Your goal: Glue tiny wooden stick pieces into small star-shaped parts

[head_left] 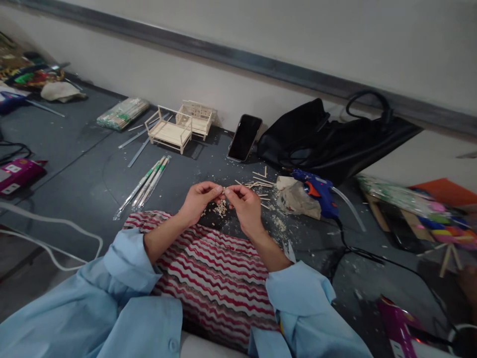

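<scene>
Supporting a smartphone, the dark tabletop spreads widest. In front of the smartphone, the left hand and right hand, each narrowed to a pinch, hold one tiny piece, apparently wood. It should handle light, stiff and easily snapped, best gripped at its ends; it looks pale, its shape mostly hidden.

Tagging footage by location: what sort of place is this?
Probably a craft or model-making workshop: the dark worktop holds a blue glue gun, a small bench-like wooden model and scattered small pale pieces.
</scene>
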A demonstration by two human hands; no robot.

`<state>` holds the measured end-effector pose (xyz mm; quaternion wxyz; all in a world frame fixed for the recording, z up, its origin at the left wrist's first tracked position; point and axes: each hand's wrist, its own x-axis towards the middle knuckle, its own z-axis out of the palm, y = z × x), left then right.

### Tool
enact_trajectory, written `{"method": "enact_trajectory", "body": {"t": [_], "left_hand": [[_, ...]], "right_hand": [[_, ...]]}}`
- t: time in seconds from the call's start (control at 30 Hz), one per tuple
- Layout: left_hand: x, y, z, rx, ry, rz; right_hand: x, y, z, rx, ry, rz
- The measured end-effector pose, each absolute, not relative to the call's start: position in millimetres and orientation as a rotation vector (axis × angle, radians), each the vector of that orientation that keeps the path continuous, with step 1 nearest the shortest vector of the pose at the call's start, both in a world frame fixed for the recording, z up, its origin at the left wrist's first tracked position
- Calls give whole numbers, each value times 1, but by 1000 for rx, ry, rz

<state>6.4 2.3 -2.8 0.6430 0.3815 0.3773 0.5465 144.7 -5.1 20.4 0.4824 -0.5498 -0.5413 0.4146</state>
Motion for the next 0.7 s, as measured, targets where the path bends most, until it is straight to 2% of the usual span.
{"method": "enact_trajectory", "body": {"t": [0.7], "left_hand": [[9, 0, -4, 842, 860, 1273]], "right_hand": [[144, -5, 18, -1309, -1315, 1011]]}}
